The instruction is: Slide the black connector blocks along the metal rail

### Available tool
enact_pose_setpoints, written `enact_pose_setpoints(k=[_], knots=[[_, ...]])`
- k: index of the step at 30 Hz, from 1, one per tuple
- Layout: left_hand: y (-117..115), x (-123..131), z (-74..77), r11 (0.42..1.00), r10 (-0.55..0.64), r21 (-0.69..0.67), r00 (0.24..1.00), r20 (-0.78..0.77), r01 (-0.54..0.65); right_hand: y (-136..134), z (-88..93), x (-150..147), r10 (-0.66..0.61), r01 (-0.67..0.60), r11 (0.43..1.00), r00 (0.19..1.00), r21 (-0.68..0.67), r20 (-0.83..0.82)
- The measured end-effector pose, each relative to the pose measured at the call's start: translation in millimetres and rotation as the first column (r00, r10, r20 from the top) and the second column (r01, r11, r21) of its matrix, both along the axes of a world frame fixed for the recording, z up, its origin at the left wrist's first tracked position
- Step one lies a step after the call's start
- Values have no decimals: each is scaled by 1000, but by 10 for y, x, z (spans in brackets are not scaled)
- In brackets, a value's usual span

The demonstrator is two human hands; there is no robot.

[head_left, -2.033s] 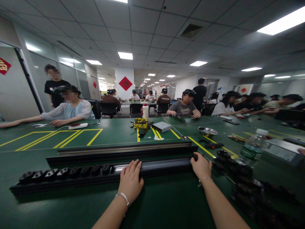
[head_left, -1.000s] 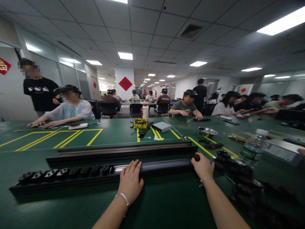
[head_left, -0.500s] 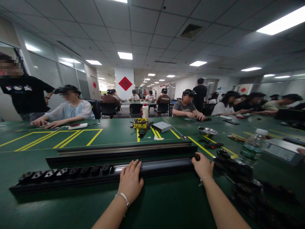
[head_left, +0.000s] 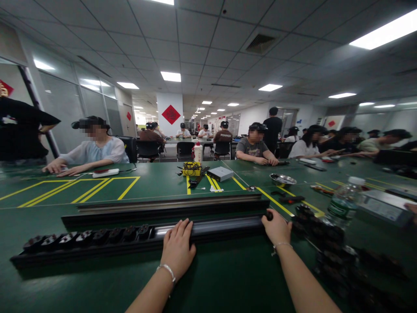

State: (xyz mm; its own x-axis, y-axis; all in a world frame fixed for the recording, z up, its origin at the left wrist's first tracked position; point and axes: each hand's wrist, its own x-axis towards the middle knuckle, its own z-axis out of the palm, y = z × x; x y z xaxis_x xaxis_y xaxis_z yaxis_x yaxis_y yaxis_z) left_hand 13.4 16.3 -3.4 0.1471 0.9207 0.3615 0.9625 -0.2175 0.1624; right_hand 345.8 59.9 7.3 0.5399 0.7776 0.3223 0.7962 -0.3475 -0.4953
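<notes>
A long black rail [head_left: 224, 227] lies across the green table [head_left: 228, 278] in front of me. Several black socket modules [head_left: 87, 236] sit in its left half. My left hand [head_left: 177, 250] rests flat on the rail's middle, fingers stretched out. My right hand [head_left: 276, 228] is closed at the rail's right end, pinching a small black part [head_left: 269, 214] against it. A second black rail [head_left: 166, 206] lies just behind the first.
A heap of loose black modules [head_left: 329, 248] lies to my right, with a water bottle [head_left: 343, 202] behind it. A metal dish [head_left: 282, 179], a grey box [head_left: 220, 173] and a yellow item [head_left: 192, 168] stand further back. Other people sit around the table.
My hands and the rail have hardly moved. The standing person in black at the far left has walked left, now mostly out of the picture.
</notes>
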Motion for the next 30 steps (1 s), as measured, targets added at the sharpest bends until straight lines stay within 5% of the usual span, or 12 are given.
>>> enact_pose_setpoints(k=[30], knots=[[1,15,-13,1000,13,-6,1000,25,-13,-27,7,104,35,-34,999,998,-29,60]])
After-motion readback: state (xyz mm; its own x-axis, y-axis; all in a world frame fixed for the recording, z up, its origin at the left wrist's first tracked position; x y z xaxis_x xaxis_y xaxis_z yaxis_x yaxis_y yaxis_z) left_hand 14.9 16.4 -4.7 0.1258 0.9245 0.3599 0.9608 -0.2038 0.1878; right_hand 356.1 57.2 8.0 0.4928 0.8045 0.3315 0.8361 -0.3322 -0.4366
